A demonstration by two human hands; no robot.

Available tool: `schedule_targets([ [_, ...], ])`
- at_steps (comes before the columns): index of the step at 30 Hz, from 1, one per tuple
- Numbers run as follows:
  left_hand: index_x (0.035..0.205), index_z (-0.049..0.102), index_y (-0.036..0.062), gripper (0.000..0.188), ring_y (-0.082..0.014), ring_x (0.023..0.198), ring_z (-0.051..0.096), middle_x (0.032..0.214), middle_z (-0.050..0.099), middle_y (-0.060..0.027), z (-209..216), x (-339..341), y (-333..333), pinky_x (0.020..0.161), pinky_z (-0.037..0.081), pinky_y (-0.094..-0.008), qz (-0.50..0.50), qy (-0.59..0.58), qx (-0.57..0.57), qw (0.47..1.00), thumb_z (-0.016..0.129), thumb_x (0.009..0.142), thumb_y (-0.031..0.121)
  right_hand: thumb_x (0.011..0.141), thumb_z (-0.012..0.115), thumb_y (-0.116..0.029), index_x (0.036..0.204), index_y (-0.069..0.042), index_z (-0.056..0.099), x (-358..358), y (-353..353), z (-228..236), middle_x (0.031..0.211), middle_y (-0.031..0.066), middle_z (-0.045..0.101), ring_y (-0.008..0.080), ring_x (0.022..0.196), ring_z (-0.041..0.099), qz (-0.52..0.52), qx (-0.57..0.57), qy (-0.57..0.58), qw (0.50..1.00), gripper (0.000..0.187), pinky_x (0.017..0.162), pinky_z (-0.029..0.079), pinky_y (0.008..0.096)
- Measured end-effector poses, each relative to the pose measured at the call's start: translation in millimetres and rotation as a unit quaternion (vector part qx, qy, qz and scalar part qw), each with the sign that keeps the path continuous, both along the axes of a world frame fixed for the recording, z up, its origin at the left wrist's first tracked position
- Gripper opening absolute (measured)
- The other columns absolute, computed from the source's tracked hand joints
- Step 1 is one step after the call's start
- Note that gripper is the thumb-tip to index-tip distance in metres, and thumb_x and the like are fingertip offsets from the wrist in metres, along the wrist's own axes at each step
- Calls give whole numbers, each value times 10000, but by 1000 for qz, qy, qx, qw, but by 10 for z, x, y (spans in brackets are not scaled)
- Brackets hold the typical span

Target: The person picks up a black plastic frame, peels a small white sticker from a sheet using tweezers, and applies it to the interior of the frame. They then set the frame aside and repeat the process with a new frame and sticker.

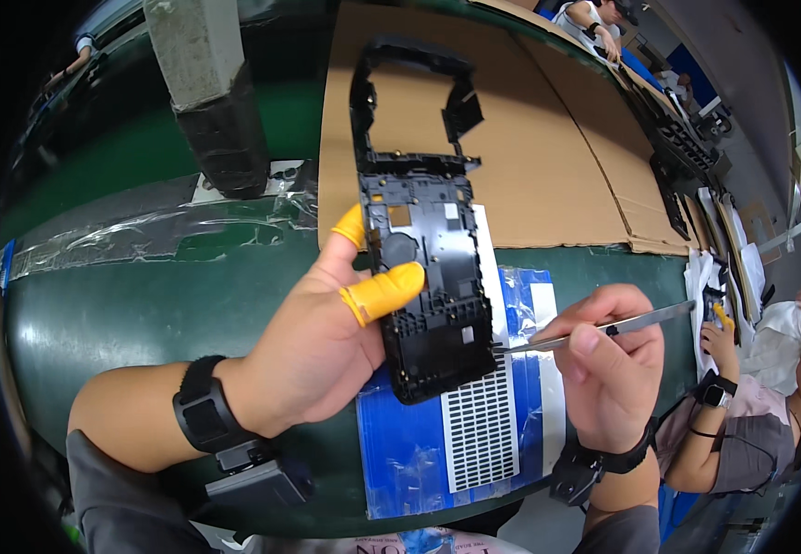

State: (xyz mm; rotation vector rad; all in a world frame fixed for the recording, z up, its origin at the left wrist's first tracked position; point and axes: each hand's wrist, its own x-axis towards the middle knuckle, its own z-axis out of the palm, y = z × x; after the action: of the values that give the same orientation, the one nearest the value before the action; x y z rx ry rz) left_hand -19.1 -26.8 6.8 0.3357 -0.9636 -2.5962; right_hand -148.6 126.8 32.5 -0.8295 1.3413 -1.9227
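Note:
My left hand (303, 332), with yellow finger cots on the thumb and a finger, grips a black plastic device frame (433, 268) by its left edge. The frame is held tilted above the table, its open loop-shaped end pointing away from me. In my right hand (608, 360) is a pair of metal tweezers (645, 319), pinched between thumb and fingers. The tweezers' tip meets or nearly meets the frame's lower right edge; whether anything is in the tip is too small to tell. Below lies a white sheet with rows of small black stickers (481, 439).
The sheet rests on a blue plastic board (400, 462) on the green table (142, 319). Flat cardboard (548, 138) covers the far side. A grey post (202, 74) stands at far left. Black parts (673, 148) lie at far right. Another person (742, 425) works close on my right.

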Motion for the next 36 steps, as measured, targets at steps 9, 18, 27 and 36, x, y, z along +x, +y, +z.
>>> schedule_targets([
  [9, 1248, 239, 87, 480, -201, 1058, 456, 1176, 410, -104, -20, 15, 67, 856, 423, -336, -23, -15, 33, 999, 470, 828, 85, 767, 532, 43, 899, 59, 511, 147, -160, -221, 830, 136, 591, 134, 757, 576, 71, 22, -4, 997, 135, 692, 475, 233],
  [18, 1245, 246, 84, 479, -196, 1039, 473, 1163, 422, -104, -17, 49, 61, 835, 439, -326, -28, -12, 44, 999, 472, 824, 72, 770, 531, 43, 916, 59, 507, 162, -155, -243, 839, 146, 594, 145, 780, 582, 76, 21, -6, 997, 149, 703, 480, 240],
  [27, 1241, 258, 94, 486, -189, 1027, 479, 1151, 433, -101, -45, 68, 64, 827, 438, -319, -23, -3, 41, 999, 489, 815, 66, 768, 542, 33, 917, 60, 512, 183, -169, -241, 838, 146, 595, 143, 777, 583, 78, 29, 1, 997, 154, 701, 478, 236],
  [36, 1256, 228, 69, 693, -194, 1049, 459, 1158, 428, -95, -62, 71, 72, 847, 410, -308, -24, -12, -55, 998, 505, 659, -150, 754, 547, 48, 908, 57, 520, 150, -196, -306, 832, 122, 587, 122, 758, 571, 72, 34, 27, 996, 156, 667, 457, 203],
])
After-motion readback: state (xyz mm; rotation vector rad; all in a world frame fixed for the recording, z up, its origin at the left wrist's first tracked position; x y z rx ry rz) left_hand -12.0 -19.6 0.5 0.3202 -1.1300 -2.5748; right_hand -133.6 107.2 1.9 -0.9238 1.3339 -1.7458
